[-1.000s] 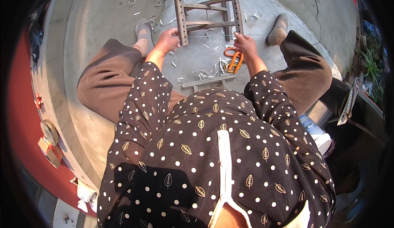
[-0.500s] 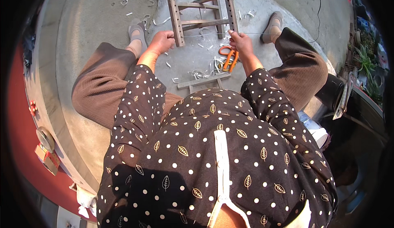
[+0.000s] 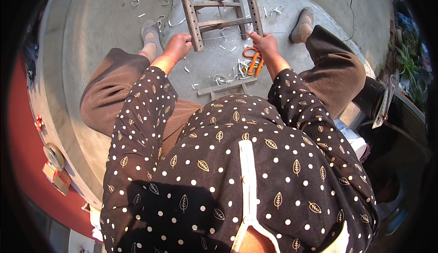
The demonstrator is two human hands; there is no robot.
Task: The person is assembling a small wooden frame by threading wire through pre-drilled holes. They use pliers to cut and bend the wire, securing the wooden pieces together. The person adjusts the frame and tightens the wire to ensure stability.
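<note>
A wooden stool frame (image 3: 196, 25) with rows of holes along its two side rails stands tilted between my hands. A thin wire (image 3: 219, 38) crosses between the lower ends of the rails and trails off to the right past my shoe. My left hand (image 3: 178, 48) is closed against the outside of the left rail; what its fingers grip is hidden. At the lower end of the right rail, my right hand (image 3: 265, 45) pinches the wire, thumb against the wood. Orange-handled scissors (image 3: 253, 61) lie on the ground just below my right hand.
White strip scraps (image 3: 223, 79) litter the concrete around the frame. A low wooden piece (image 3: 223, 89) stands close in front of my body. My shoes flank the frame. Potted plants (image 3: 407, 61) line the far right; a red surface (image 3: 27, 130) lies at left.
The stool frame has shifted slightly left and tilted a little more. My right hand has moved slightly left and up along with it, and my left hand stays by the left rail.
</note>
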